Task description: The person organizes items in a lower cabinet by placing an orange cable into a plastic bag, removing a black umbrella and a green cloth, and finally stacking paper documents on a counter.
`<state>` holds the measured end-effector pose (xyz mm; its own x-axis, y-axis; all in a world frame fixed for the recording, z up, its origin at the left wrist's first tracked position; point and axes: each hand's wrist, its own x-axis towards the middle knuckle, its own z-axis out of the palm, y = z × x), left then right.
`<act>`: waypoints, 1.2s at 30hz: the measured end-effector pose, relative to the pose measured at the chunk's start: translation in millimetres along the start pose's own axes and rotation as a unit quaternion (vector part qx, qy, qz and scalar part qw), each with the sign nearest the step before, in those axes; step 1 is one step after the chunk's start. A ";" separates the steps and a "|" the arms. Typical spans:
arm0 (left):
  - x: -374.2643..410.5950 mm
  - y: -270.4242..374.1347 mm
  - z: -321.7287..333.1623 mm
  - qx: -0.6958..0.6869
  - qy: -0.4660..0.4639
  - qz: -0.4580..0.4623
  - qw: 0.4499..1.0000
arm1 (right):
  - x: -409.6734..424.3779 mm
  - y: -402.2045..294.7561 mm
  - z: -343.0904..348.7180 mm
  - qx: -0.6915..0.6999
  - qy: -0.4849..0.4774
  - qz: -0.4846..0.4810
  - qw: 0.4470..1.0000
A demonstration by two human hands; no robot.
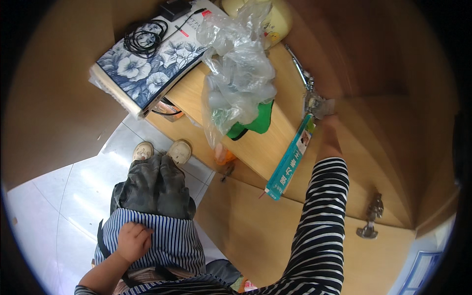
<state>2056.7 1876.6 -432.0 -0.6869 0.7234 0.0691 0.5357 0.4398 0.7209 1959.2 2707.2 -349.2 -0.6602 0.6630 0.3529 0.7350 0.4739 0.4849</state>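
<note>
My left hand [135, 241] is in front of the striped apron [158, 228], its fingers curled in with nothing seen in them. My right arm, in a black-and-white striped sleeve, reaches into a wooden cabinet. The right hand [329, 123] is at a clear, shiny item [318, 107], possibly plastic; its fingers are hidden, so the grip cannot be made out. Next to that item is a slim chrome metal piece [300, 72]. A long teal carton [287, 166] bearing writing lies aslant just below the hand. Left of it sits a crumpled clear plastic bag [239, 77] on a green item [261, 118].
A floral-printed box [147, 73] holds a coiled black cable [145, 38] and a black adapter [175, 9]. Behind the bag stands a pale yellow object [278, 22]. An orange item [223, 156] lies lower down. The cabinet door [250, 221] is swung out; a metal hinge [372, 215] juts at right.
</note>
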 end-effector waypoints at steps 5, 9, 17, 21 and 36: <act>8.5 2.7 0.6 0.026 -0.024 -0.044 0.998 | -4.1 -98.7 -38.0 0.136 -0.124 0.115 0.976; 13.9 5.8 -5.2 -0.003 -0.026 -0.024 0.999 | -38.8 -78.4 -58.3 0.197 -0.064 0.236 0.949; 3.5 21.8 11.5 -0.051 0.091 -0.061 0.993 | -224.1 -79.3 -253.2 0.678 0.253 0.173 0.668; 56.0 120.8 -37.3 -0.107 0.131 0.043 0.985 | -408.1 -100.7 -376.3 0.773 0.182 0.122 0.596; -30.8 137.2 -110.6 -0.813 0.055 -0.069 0.575 | -594.8 -102.2 -481.3 0.807 -0.098 0.013 0.582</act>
<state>2097.1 1855.8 -259.0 -0.7425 0.6640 -0.0883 -0.6347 -0.6554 0.4095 2202.5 1985.4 -223.5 -0.7311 0.6611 0.1687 0.0364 0.2847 -0.9579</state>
